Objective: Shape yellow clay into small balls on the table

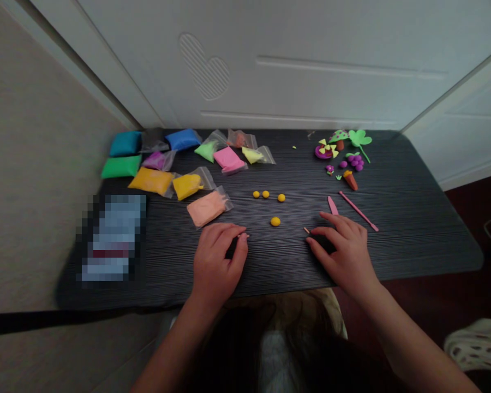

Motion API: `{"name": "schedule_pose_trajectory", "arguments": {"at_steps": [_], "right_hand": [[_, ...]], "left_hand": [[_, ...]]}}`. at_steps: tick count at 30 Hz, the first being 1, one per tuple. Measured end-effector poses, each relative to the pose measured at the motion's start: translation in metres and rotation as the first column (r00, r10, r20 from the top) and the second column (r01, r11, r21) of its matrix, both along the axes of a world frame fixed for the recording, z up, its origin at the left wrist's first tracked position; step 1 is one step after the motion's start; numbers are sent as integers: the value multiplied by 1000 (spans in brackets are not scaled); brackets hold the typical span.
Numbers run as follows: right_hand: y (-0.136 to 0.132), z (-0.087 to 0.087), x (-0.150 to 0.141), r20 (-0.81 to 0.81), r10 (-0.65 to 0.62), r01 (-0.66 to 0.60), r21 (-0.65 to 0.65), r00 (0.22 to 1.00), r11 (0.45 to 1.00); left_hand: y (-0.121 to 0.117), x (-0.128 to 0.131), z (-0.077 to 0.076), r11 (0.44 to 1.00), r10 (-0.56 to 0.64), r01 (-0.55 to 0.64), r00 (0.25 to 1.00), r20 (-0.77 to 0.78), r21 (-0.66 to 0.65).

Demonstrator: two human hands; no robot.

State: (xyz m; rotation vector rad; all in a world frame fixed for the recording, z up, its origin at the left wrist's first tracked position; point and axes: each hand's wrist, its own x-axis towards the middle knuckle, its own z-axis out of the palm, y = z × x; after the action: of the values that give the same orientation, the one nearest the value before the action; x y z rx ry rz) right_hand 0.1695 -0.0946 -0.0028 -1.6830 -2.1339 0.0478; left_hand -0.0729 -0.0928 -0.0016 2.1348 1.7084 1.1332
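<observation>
My left hand (219, 265) is closed in a pinch at the front of the dark table, with a tiny pale-peach piece of clay (245, 236) between thumb and index finger. To the right, my right hand (346, 251) rests with its fingers apart. Its index and thumb tips are beside a thin peach clay strip (306, 230); whether they touch it I cannot tell. Between the hands sits a yellow clay ball (275, 221), with several smaller ones behind, among them a ball (281, 197). A pink modelling knife (333, 205) lies just past my right fingers, partly covered by them.
A pink stick tool (359, 211) lies right of the knife. Bags of coloured clay, including a peach bag (207, 208), cover the back left. A blurred phone-like screen (114, 237) is at far left. Finished clay shapes, such as purple grapes (355, 161) and a carrot (351, 180), stand back right.
</observation>
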Motion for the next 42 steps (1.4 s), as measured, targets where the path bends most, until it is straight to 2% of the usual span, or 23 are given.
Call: {"name": "schedule_pose_trajectory", "arguments": {"at_steps": [8,14,17,20,23,25,28,30,42], "right_hand": [[7,-2,-3,-11,-7,6,-17,1000,1000],[7,-2,-5,-38,17,-16,30,999,999],[3,9,-9,-67,64,-60,59,996,996],[-5,27,-17,-104,158,-148,97,982,984],[-15,47,-27,-143,238,-219,137,961,966],[-20,56,-31,-160,274,-248,164,948,955],[-24,62,-35,-162,313,-282,192,936,940],[-24,62,-37,-158,328,-295,200,931,934],[-26,62,-39,-168,354,-309,245,920,919]], "left_hand": [[1,1,1,1000,-9,9,1000,4,12],[0,0,0,1000,-6,5,1000,14,27],[-6,6,6,1000,-22,21,998,65,17],[-13,16,18,990,-47,75,973,227,-118],[-20,26,30,918,-18,208,872,489,-338],[-24,31,34,844,46,329,741,670,-423],[-29,35,37,771,156,469,518,841,-432],[-31,36,37,746,201,518,425,883,-419],[-30,46,39,700,341,600,198,919,-389]]}}
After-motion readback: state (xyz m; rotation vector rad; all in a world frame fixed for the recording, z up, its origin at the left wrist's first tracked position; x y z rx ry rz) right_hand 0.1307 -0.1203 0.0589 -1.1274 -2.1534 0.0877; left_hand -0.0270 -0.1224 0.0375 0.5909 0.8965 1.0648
